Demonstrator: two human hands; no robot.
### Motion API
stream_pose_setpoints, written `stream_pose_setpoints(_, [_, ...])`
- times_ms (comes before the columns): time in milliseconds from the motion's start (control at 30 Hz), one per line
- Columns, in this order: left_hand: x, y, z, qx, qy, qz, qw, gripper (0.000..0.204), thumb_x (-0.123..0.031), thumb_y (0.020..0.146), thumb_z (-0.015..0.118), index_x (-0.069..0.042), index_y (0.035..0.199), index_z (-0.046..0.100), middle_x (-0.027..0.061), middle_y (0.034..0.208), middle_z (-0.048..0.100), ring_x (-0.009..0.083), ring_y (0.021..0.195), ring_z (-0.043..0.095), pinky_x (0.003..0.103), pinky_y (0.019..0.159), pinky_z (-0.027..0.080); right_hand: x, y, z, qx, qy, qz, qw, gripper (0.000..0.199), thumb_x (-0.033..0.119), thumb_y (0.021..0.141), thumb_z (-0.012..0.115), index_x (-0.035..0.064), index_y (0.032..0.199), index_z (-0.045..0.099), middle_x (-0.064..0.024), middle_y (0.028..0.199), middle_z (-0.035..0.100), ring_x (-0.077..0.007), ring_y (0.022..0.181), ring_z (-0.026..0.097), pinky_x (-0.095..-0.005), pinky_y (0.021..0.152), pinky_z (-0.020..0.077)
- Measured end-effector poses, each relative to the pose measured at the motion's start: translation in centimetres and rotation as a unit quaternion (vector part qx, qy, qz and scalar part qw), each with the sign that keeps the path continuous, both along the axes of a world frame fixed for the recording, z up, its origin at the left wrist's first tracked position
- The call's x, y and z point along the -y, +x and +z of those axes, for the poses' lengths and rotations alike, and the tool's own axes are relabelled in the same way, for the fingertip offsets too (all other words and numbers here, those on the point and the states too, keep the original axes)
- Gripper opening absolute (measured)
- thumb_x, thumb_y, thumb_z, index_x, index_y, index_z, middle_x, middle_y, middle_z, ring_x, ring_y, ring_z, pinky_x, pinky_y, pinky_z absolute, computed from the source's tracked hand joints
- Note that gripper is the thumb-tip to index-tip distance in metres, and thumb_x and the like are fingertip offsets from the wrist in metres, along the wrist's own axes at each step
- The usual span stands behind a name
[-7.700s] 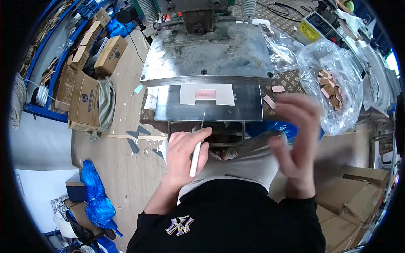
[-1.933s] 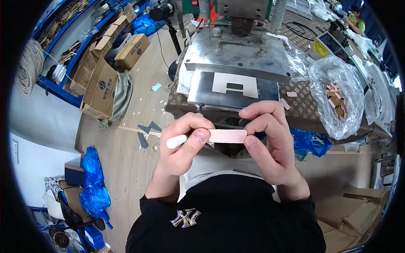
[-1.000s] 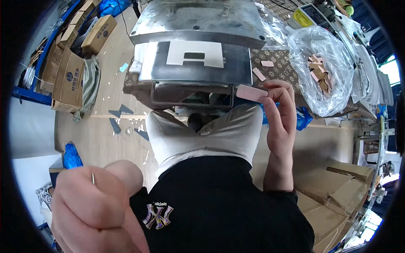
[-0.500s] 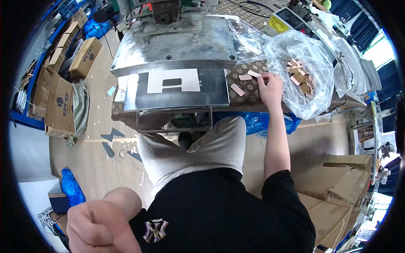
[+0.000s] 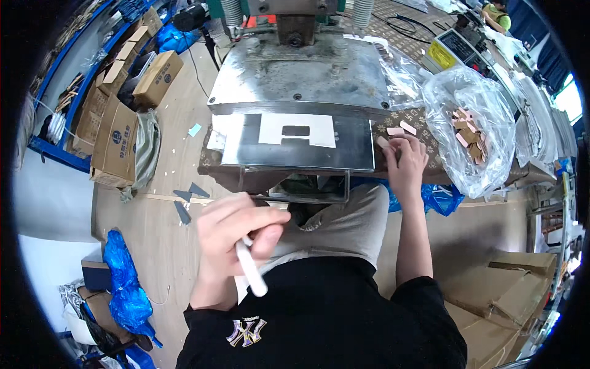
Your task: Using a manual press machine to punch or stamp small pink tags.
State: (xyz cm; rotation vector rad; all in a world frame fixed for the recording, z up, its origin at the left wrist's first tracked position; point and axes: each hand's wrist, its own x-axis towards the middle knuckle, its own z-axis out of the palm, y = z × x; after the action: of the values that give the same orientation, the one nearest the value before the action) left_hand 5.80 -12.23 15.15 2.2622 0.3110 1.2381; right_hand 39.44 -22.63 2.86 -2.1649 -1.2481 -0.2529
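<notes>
While it was just a bare fist down low half a second back, the left hand is now up by the lap, fingers curled round a white pen. Right hand stays on the bench, fingertips pinching a pink strip beside the metal plate.

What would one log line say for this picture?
left hand: holds white pen | right hand: on pink strips | press plate: white template
</notes>
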Motion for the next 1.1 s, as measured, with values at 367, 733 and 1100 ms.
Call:
stream_pose_setpoints(367, [-3.3, 5.6, -3.9, -0.156, 0.047, 0.086, 0.983, 0.023, -0.009, 0.086, 0.082, -0.012, 0.108, 0.079, 0.0066, 0.112, 0.075, 0.0276, 0.089, 0.075, 0.037, 0.074, 0.061, -3.7, -9.1, 7.1, -0.015, 0.089, 0.277, 0.957, 0.025, 0.007, 0.089, 0.074, 0.0085, 0.113, 0.069, -0.0086, 0.126, 0.063, -0.0335, 0.114, 0.056, -0.0440, 0.099, 0.0439])
stream_pose_setpoints(733, [-7.5, 5.6, -4.5, -0.210, 0.048, 0.058, 0.975, 0.032, -0.003, 0.082, 0.074, -0.014, 0.113, 0.074, 0.0042, 0.116, 0.073, 0.0316, 0.096, 0.073, 0.042, 0.080, 0.061, -6.4, -10.3, 5.7, -0.003, 0.074, 0.256, 0.964, 0.034, 0.001, 0.086, 0.070, 0.0065, 0.119, 0.064, -0.0097, 0.131, 0.060, -0.0336, 0.116, 0.055, -0.0462, 0.099, 0.0437])
stream_pose_setpoints(1100, [-8.3, 6.3, -5.0, -0.236, 0.066, 0.133, 0.960, 0.038, -0.001, 0.082, 0.075, -0.015, 0.117, 0.079, 0.0047, 0.120, 0.074, 0.0302, 0.101, 0.074, 0.041, 0.084, 0.061, -3.9, -9.9, 7.3, 0.015, -0.005, 0.253, 0.967, 0.048, 0.022, 0.093, 0.073, 0.0037, 0.136, 0.062, -0.0102, 0.140, 0.059, -0.0341, 0.124, 0.054, -0.0491, 0.107, 0.0386])
